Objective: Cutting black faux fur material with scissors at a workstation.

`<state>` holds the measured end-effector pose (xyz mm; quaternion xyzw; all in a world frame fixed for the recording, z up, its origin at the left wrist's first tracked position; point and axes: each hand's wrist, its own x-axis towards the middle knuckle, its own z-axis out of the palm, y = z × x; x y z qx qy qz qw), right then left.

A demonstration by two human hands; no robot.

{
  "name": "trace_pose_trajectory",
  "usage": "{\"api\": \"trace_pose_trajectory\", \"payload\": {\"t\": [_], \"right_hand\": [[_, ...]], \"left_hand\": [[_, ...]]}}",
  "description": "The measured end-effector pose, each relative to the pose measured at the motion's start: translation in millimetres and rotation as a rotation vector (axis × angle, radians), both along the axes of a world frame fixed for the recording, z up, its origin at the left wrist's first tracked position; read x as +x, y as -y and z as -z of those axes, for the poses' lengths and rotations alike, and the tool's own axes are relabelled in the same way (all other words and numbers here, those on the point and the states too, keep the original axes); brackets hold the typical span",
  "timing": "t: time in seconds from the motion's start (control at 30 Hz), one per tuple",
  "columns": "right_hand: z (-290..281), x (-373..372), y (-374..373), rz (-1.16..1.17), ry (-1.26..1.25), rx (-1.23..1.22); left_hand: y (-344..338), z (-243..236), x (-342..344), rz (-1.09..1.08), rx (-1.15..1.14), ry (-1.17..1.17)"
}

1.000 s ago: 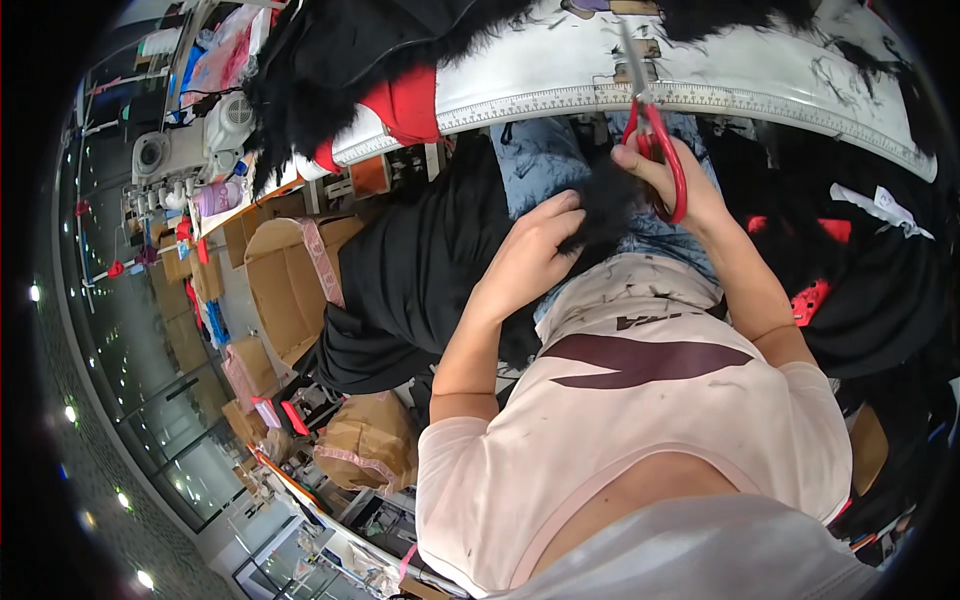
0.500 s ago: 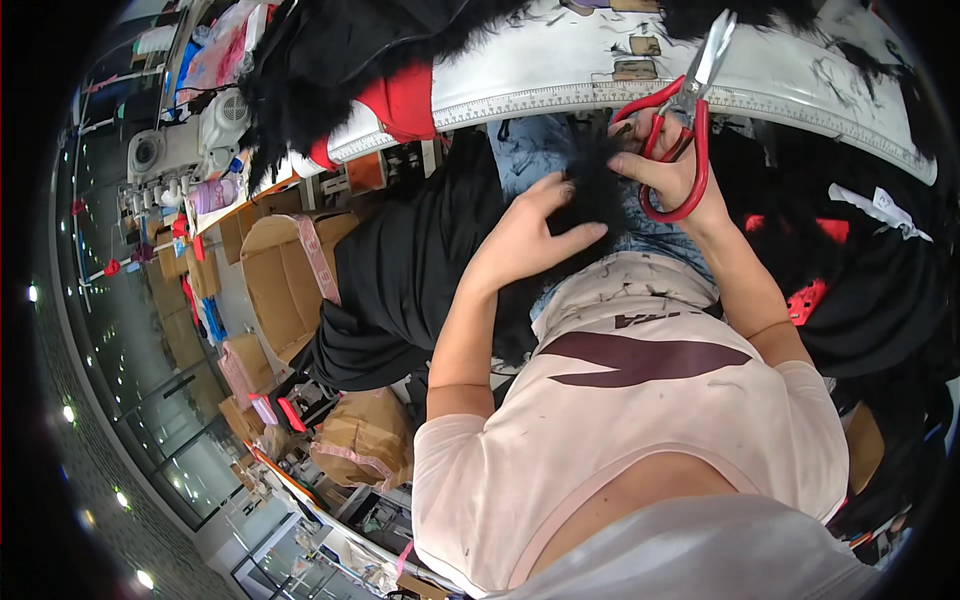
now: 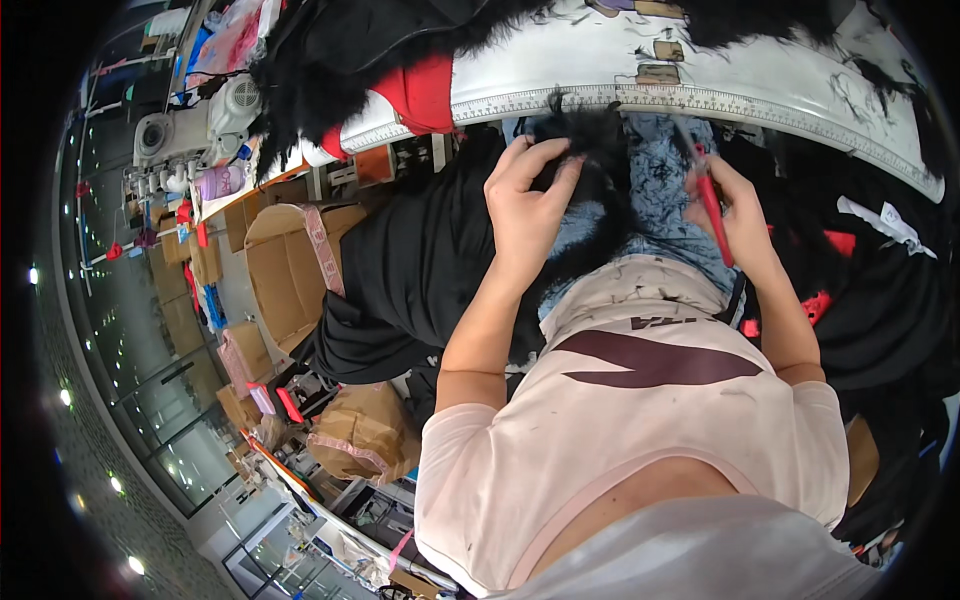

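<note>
My left hand pinches fluffy black feather trim just below the table edge; the trim dangles over my blue patterned trousers. To the right, my right hand is closed on red-handled scissors, whose blades point up toward the table and are blurred. The two hands are apart, with part of the trousers visible between them.
A white table with a ruler strip along its edge bears black feathery fabric, red fabric and loose tufts. Black cloth, cardboard boxes and machinery are at the left; more dark fabric lies at the right.
My left hand has moved up with the trim. My right hand has moved rightward and turned the scissors, so they now sit lower, away from the trim.
</note>
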<state>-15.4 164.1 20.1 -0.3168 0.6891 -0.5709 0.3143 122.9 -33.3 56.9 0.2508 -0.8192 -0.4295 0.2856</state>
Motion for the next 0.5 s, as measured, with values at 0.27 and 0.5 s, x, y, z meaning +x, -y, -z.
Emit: {"api": "trace_pose_trajectory", "payload": {"t": [0.27, 0.5], "right_hand": [[-28.4, 22.7, 26.5, 0.132, 0.270, 0.074], [-29.6, 27.3, 23.5, -0.079, -0.090, 0.255]], "left_hand": [[-2.3, 1.6, -2.7, -0.017, -0.275, -0.083], [-2.7, -3.5, -4.0, -0.062, -0.222, -0.141]]}}
